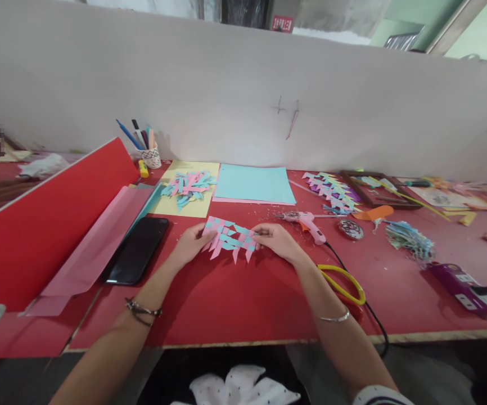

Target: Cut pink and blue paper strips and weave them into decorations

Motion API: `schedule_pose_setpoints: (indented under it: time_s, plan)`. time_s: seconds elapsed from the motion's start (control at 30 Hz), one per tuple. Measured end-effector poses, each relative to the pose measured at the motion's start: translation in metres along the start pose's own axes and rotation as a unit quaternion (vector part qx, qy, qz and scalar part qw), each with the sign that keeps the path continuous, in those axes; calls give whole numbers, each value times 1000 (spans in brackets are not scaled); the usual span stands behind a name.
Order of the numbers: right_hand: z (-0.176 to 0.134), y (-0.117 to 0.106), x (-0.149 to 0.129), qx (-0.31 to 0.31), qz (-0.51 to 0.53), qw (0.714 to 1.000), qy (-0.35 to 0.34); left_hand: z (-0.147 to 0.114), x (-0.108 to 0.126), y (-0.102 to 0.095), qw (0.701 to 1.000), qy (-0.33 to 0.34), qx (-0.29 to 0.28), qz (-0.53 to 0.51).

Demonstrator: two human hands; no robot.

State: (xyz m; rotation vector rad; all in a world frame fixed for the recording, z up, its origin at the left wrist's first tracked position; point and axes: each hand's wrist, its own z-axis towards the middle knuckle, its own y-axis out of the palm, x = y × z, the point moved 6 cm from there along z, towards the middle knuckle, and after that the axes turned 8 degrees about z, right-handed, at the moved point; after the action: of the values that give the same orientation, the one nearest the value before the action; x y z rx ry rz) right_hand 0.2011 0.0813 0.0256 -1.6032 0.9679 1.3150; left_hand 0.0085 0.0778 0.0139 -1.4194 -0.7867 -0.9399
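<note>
Between my two hands hangs a woven paper piece of pink and light blue strips, held just above the red table. My left hand pinches its left end, fingers closed on the paper. At the right end, the thumb and fingers of my right hand close on it too. Pointed pink strip ends dangle from its lower edge. Behind it, a pile of pink and blue cut strips lies on a yellow sheet, beside light blue sheets.
A black phone and pink paper lie left, beside a red upright panel. To the right are a pink glue gun, yellow-handled scissors, a purple power strip and another woven paper piece. A pen cup stands behind.
</note>
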Motion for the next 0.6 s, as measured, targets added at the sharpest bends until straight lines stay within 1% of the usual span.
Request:
schedule_pose_setpoints:
  time_s: [0.13,0.27,0.37,0.47,0.53,0.6]
  plan:
    - [2,-5,-1,32,18,999,-9,0,-3,-2,1000,-2,21,3]
    - [4,-15,2,103,43,993,-30,-2,-2,-6,999,-8,45,27]
    - [4,-20,3,133,65,988,-40,-3,-1,-5,998,-12,46,44]
    - [3,-18,2,131,84,987,-44,-3,0,-3,997,-15,45,54]
    - [2,-12,1,110,83,990,-41,-2,1,-1,997,-18,45,56]
    - [1,-3,0,75,68,994,-39,-3,2,1,998,-19,40,53]
